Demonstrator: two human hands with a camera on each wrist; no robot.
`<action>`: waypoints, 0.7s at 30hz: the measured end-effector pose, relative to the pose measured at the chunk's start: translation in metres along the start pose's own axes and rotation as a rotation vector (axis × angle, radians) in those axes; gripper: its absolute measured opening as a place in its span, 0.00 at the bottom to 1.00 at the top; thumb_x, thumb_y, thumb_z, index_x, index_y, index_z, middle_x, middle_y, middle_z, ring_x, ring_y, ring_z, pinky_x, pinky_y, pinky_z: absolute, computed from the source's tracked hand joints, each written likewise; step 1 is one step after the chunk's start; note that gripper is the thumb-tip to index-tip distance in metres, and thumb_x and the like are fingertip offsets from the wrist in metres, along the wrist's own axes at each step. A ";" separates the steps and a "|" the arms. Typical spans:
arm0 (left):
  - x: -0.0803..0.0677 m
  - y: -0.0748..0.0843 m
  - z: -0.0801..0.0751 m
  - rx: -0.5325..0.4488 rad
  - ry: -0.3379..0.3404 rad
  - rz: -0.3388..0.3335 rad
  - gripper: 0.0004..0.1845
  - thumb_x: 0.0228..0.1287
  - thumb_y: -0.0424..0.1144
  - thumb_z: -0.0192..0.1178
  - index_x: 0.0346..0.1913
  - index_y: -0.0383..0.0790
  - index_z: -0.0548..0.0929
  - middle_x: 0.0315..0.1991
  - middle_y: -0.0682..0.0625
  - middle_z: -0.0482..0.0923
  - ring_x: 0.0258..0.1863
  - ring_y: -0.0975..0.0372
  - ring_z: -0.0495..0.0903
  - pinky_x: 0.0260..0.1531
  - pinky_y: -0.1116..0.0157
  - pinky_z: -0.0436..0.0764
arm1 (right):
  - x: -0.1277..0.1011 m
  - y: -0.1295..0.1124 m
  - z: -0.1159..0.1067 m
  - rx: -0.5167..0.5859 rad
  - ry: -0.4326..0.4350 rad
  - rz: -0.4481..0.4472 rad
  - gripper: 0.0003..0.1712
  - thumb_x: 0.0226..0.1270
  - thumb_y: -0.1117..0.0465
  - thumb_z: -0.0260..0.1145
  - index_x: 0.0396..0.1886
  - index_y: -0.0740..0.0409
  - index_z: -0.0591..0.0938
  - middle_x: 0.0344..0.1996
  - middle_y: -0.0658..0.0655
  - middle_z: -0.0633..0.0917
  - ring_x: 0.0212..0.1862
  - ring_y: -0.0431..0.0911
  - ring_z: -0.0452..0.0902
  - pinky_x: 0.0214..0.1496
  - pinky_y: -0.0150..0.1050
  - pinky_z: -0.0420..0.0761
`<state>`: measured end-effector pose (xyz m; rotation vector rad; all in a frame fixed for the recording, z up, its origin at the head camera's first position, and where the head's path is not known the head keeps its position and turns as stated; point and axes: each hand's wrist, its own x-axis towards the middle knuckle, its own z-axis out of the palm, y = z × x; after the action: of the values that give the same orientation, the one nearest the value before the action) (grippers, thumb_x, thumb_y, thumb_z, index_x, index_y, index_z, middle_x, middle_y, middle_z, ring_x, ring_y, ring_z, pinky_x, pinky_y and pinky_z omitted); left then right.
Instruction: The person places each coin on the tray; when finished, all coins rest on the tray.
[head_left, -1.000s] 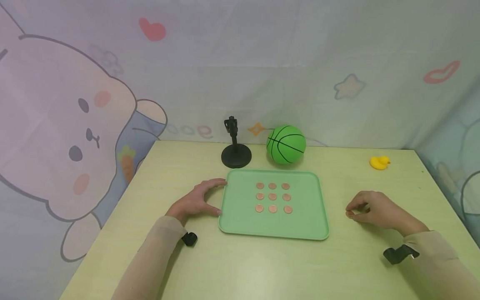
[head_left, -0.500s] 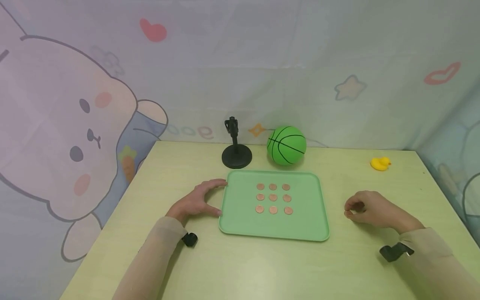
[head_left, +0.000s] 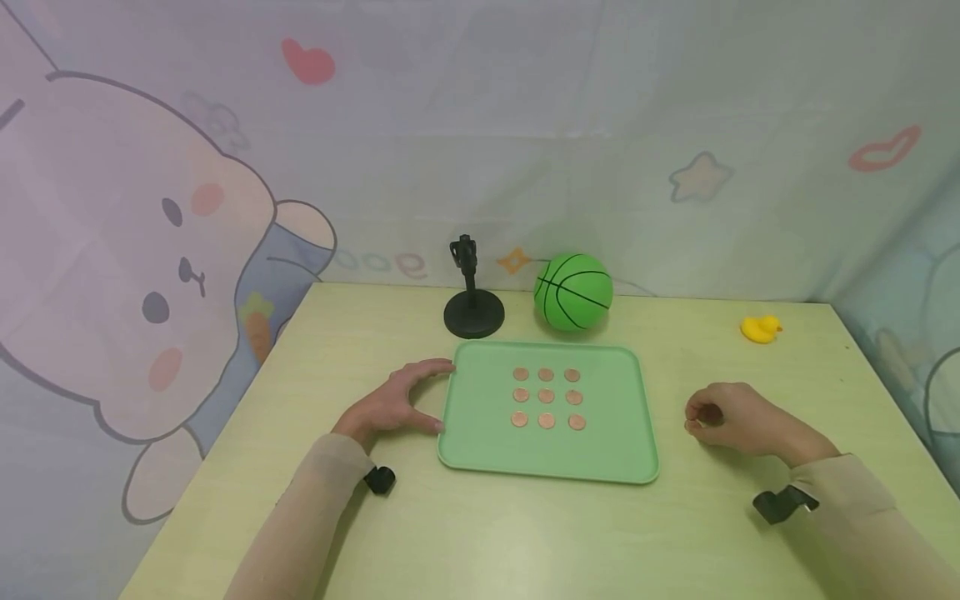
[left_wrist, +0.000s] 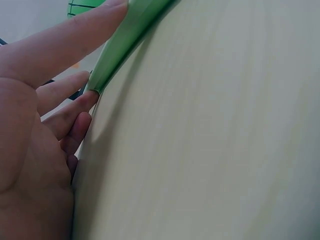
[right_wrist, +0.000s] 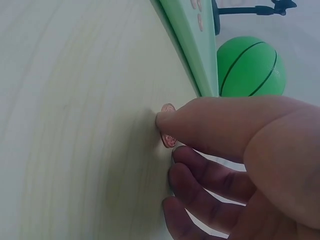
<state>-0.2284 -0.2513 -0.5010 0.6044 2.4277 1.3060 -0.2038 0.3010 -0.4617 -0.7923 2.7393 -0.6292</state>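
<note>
A light green tray (head_left: 480,446) holds several copper coins (head_left: 546,396) laid flat in a square of three rows. My left hand (head_left: 386,404) rests at the tray's left rim, thumb and index finger spread apart with their tips against the edge. In the left wrist view, the thumb (left_wrist: 65,45) lies straight along the green rim. To the right of the tray, my right hand (head_left: 738,419) pinches one more copper coin (right_wrist: 169,137) close over the table. The right thumb (right_wrist: 215,120) covers the coin's middle; the finger behind it is mostly hidden.
Behind the tray stand a black stand with a round base (head_left: 474,315) and a green ball with black lines (head_left: 573,292). A yellow rubber duck (head_left: 761,329) sits at the back right of the pale wooden table (head_left: 525,533). A printed cloth (head_left: 480,125) hangs behind.
My right hand has shifted slightly left, toward the tray, with the coin in its fingers. The left hand, the tray and the coins on it keep their places.
</note>
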 end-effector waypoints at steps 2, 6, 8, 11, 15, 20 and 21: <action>0.000 0.000 0.000 -0.002 0.000 -0.002 0.53 0.43 0.41 0.87 0.76 0.51 0.73 0.80 0.50 0.63 0.81 0.49 0.55 0.80 0.40 0.49 | 0.001 -0.001 0.000 -0.006 0.002 -0.003 0.05 0.66 0.61 0.76 0.34 0.51 0.86 0.31 0.42 0.82 0.36 0.37 0.74 0.39 0.34 0.80; 0.001 -0.001 0.000 0.002 0.001 -0.004 0.53 0.43 0.41 0.87 0.76 0.52 0.73 0.80 0.51 0.63 0.81 0.50 0.55 0.80 0.40 0.50 | 0.003 -0.001 0.001 -0.018 0.006 -0.012 0.05 0.66 0.62 0.75 0.33 0.51 0.85 0.29 0.42 0.80 0.34 0.37 0.72 0.37 0.33 0.77; 0.001 -0.001 -0.001 0.005 0.001 0.000 0.53 0.43 0.41 0.87 0.76 0.52 0.73 0.80 0.50 0.64 0.81 0.50 0.55 0.80 0.40 0.50 | 0.004 -0.002 0.001 -0.023 0.010 -0.013 0.05 0.66 0.63 0.74 0.33 0.51 0.85 0.29 0.42 0.79 0.33 0.36 0.71 0.37 0.33 0.77; 0.001 -0.001 -0.001 0.006 0.000 0.004 0.53 0.43 0.42 0.87 0.76 0.52 0.73 0.80 0.50 0.64 0.81 0.49 0.55 0.80 0.40 0.50 | 0.005 -0.003 0.002 -0.025 0.018 -0.014 0.05 0.67 0.63 0.74 0.33 0.52 0.84 0.28 0.42 0.79 0.33 0.36 0.71 0.36 0.33 0.76; 0.001 -0.001 0.000 0.004 -0.001 0.002 0.52 0.43 0.41 0.87 0.76 0.51 0.73 0.80 0.50 0.63 0.81 0.49 0.55 0.80 0.39 0.49 | 0.006 -0.004 0.003 -0.028 0.026 -0.014 0.06 0.67 0.63 0.74 0.33 0.52 0.83 0.28 0.42 0.78 0.32 0.37 0.70 0.35 0.33 0.75; 0.000 -0.001 0.000 0.002 0.002 -0.017 0.52 0.43 0.42 0.87 0.76 0.53 0.73 0.80 0.51 0.63 0.81 0.49 0.55 0.80 0.39 0.49 | 0.008 -0.004 0.004 -0.025 0.041 -0.014 0.09 0.67 0.65 0.73 0.32 0.51 0.81 0.26 0.42 0.77 0.31 0.37 0.70 0.34 0.33 0.74; 0.000 -0.001 0.000 0.002 0.003 -0.019 0.52 0.43 0.42 0.87 0.76 0.53 0.73 0.80 0.51 0.63 0.81 0.49 0.55 0.80 0.39 0.49 | 0.008 -0.004 0.005 -0.024 0.047 -0.012 0.09 0.67 0.66 0.73 0.32 0.51 0.81 0.26 0.42 0.78 0.31 0.37 0.71 0.34 0.33 0.75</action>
<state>-0.2287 -0.2518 -0.5020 0.5789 2.4318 1.2985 -0.2071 0.2917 -0.4646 -0.8104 2.7912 -0.6268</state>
